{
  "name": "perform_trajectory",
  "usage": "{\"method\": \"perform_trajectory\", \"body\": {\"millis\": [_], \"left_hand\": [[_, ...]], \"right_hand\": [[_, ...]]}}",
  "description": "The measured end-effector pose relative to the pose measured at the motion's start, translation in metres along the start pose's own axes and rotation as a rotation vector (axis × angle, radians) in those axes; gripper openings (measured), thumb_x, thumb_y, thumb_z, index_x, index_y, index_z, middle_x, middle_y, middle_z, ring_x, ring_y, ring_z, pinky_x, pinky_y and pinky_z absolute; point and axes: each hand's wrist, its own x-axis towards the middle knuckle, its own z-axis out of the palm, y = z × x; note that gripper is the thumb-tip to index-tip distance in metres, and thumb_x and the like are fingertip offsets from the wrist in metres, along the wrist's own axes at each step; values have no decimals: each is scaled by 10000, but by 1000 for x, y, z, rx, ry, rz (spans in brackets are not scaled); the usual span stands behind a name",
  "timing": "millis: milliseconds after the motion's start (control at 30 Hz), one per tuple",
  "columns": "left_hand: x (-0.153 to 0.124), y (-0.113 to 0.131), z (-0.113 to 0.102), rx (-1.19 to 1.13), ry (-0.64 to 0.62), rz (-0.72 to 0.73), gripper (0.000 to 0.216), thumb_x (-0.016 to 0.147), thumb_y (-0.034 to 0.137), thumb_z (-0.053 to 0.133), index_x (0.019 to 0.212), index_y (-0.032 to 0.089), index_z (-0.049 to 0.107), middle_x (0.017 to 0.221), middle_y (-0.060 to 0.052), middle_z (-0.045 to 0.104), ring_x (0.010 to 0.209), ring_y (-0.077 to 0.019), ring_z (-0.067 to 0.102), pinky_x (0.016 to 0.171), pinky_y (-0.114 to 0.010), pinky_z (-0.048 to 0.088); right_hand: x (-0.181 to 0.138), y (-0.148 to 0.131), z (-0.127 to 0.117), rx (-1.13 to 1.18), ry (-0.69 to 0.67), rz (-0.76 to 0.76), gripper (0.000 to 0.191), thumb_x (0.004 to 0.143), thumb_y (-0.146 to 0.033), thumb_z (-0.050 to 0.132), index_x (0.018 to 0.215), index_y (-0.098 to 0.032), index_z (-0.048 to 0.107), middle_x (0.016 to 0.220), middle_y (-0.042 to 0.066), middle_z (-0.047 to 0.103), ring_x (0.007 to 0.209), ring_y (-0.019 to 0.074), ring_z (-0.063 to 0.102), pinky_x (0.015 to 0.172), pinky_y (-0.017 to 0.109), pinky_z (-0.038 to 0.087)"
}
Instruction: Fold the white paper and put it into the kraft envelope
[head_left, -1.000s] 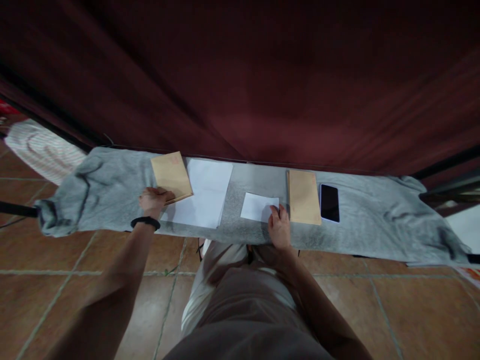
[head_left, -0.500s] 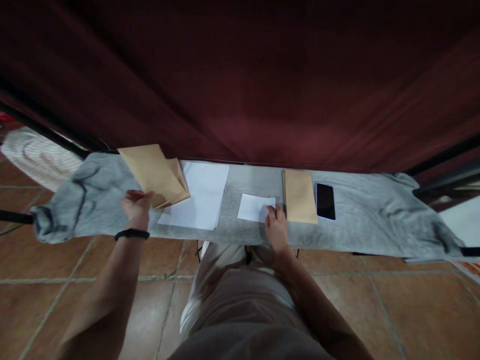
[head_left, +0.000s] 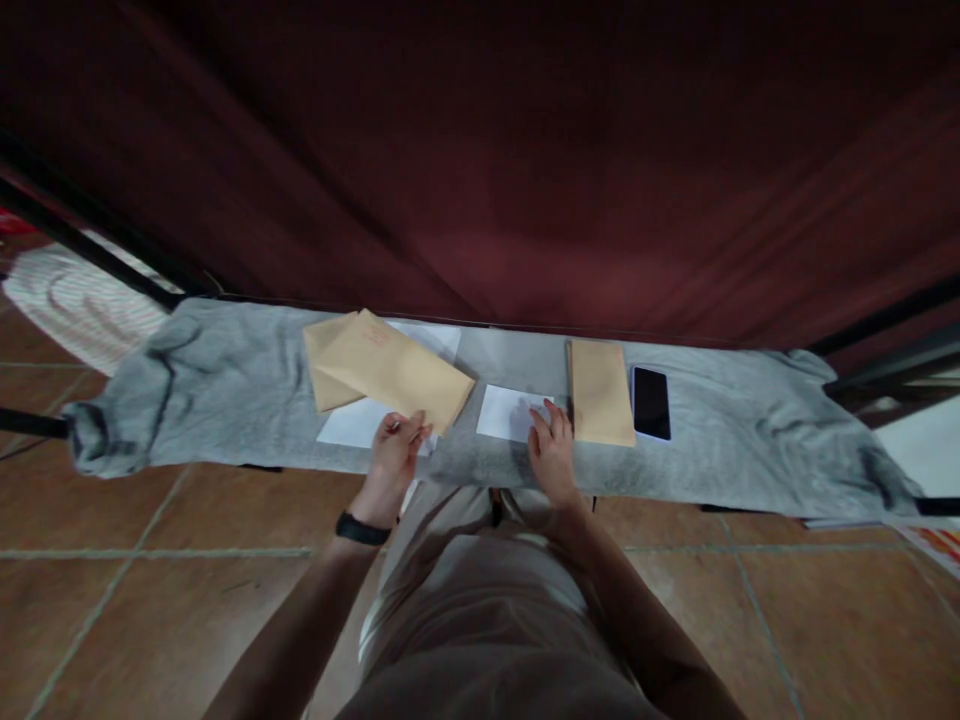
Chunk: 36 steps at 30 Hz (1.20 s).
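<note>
My left hand (head_left: 400, 450) pinches the lower edge of a brown envelope (head_left: 397, 370), which is held at a slant over the white sheets (head_left: 352, 424). Faint reddish print shows near its upper left. Behind it, more brown envelopes (head_left: 324, 368) lie on the left, partly covered. My right hand (head_left: 552, 445) rests with fingers apart on the right end of a small white folded paper (head_left: 502, 413). Just right of that hand lies a neat stack of brown envelopes (head_left: 601, 393).
A dark-screened phone (head_left: 651, 403) lies right of the envelope stack. Everything rests on a narrow surface covered with grey cloth (head_left: 742, 430). A dark red curtain (head_left: 525, 200) hangs along the back edge. Tiled floor (head_left: 97, 590) shows below.
My left hand has moved right, bringing one brown envelope from the left pile over the white sheets toward the small paper. My right hand has stayed at the small paper, its fingers slightly more spread.
</note>
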Motion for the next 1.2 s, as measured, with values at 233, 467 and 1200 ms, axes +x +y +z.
{"method": "perform_trajectory", "body": {"millis": [233,467,1200], "left_hand": [[-43,-54,22,-11,-188,-58,457,582,281,946,641,222,496,602,112,573,674,-90,680,731,-259,593],[-58,-54,26,-76,-194,-135,492,508,261,989,667,191,529,651,93,633,665,-75,666,706,-217,584],[-69,-48,11,375,-506,-222,312,750,415,852,732,175,653,658,0,692,580,-120,635,568,-232,503]], "right_hand": [[4,-24,12,562,-73,353,398,1045,-392,435,1335,-203,632,1280,116,694,1062,209,692,913,362,599],[9,-41,12,1117,-211,664,368,844,-522,676,1070,-240,743,1015,26,778,811,176,705,703,272,593],[21,-47,-14,917,-167,580,234,847,-393,597,957,-231,724,915,-1,763,848,182,664,789,276,549]]}}
